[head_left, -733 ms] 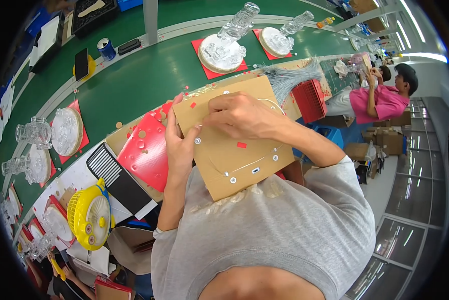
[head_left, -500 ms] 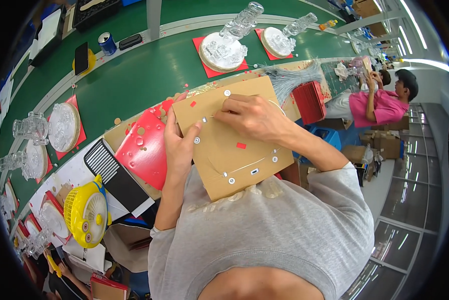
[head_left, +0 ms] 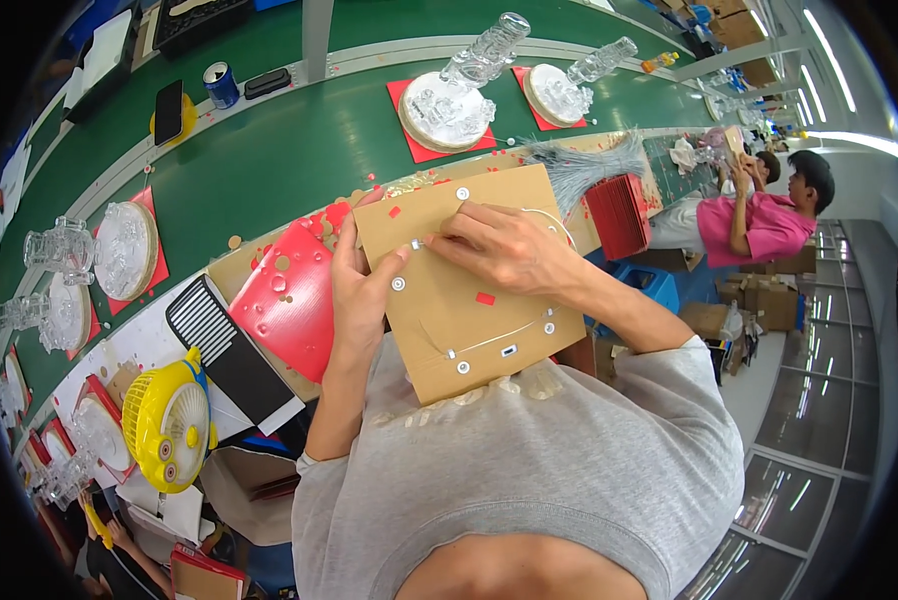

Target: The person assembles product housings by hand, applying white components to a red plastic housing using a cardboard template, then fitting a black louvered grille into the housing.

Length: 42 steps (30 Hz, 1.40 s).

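A brown cardboard panel [head_left: 509, 325] is tilted in front of my chest. My left hand [head_left: 361, 290] grips its left edge, the thumb lying on the face beside a small white clip [head_left: 416, 244]. Close to that clip, my right hand [head_left: 504, 245] has its fingertips pinched together against the panel; what they hold is hidden. A white cord [head_left: 554, 218] curves over the panel's upper right part, behind my right hand. Round white eyelets, such as one at the top [head_left: 462, 193], and small red stickers [head_left: 485, 299] dot the face. A thin wire [head_left: 499, 338] crosses the lower part.
Ahead runs a green conveyor [head_left: 279, 150] with clear figures on round white bases [head_left: 444, 115]. A bundle of grey wires [head_left: 594, 165] and a stack of red cards [head_left: 617, 215] lie right. Left are a red sheet [head_left: 284, 300] and yellow fan [head_left: 164, 420]. Co-workers sit farther off.
The panel has shifted very slightly in my hands. My right hand has moved a little down, its fingertips still pinched near the clip. My left hand keeps its grip.
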Motion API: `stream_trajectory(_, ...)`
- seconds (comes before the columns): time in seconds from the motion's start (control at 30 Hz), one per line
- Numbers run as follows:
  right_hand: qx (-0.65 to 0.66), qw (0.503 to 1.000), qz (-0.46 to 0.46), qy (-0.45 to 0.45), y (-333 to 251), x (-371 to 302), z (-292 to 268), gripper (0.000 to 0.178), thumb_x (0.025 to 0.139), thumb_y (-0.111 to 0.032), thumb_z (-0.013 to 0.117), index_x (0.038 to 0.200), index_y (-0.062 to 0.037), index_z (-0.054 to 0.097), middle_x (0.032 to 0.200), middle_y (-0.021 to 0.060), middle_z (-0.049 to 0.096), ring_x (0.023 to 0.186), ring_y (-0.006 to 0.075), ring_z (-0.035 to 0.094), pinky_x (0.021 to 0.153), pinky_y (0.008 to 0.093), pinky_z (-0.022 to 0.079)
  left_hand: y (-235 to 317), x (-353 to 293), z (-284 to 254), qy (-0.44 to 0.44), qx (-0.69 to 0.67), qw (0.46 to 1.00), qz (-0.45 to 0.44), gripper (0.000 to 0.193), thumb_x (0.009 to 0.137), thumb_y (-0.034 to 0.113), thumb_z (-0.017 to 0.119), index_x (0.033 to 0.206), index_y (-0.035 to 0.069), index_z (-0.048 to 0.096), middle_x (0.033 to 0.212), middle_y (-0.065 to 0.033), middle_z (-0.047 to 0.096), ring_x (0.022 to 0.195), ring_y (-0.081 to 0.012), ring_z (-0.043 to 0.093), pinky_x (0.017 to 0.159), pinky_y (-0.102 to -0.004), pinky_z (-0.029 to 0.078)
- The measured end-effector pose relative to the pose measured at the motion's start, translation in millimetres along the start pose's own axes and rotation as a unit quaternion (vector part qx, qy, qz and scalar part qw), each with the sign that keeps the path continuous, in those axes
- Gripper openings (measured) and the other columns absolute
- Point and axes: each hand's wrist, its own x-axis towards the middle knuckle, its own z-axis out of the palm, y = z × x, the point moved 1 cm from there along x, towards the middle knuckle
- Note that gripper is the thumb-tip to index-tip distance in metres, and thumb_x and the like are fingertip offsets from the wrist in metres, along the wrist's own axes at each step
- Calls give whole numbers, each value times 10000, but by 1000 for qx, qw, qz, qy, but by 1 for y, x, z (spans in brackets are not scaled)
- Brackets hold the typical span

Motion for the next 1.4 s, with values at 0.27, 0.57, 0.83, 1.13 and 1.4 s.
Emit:
stream_trajectory(0.27, -36, 999, -29, 2, 2, -4, -2, 422, 730, -115, 640, 1128, 20, 678, 964, 68, 577, 876, 194, 640, 667, 320, 579, -2, -3, 3, 11, 53, 998, 39, 598, 859, -73, 613, 1427, -1, 444, 1318, -106, 587, 1240, -187, 569, 1034, -327, 462)
stream_trajectory(0.57, 16, 998, -48, 46, 13, -3, 9, 442, 673, -60, 686, 1112, -12, 725, 919, 56, 614, 847, 202, 656, 658, 334, 579, 1, 1, 2, -20, 44, 998, 26, 573, 865, -71, 612, 1408, 21, 451, 1314, -102, 581, 1222, -181, 576, 1016, -325, 473)
stream_trajectory(0.83, 140, 989, 7, 43, 17, 7, -1, 473, 651, 60, 703, 1088, -106, 772, 867, 48, 592, 791, 230, 630, 676, 351, 561, -2, 0, -4, -29, 36, 999, 17, 562, 864, -57, 628, 1392, 41, 459, 1278, -101, 601, 1205, -178, 588, 991, -328, 490)
stream_trajectory(1.13, 70, 995, 11, 72, 10, -4, 15, 460, 646, 3, 743, 1089, -116, 775, 816, 35, 545, 748, 196, 610, 593, 324, 541, 1, -1, -3, -30, 37, 999, 11, 561, 863, -77, 604, 1389, 51, 455, 1316, -110, 575, 1228, -190, 573, 1007, -329, 480)
stream_trajectory(1.4, 121, 986, 13, 117, 11, -1, 23, 328, 676, 0, 768, 1001, -49, 765, 814, 38, 617, 737, 200, 623, 636, 337, 535, -2, -7, -6, -47, 53, 997, 37, 712, 849, -81, 559, 1515, 65, 354, 1413, -121, 492, 1319, -213, 501, 1080, -350, 422)
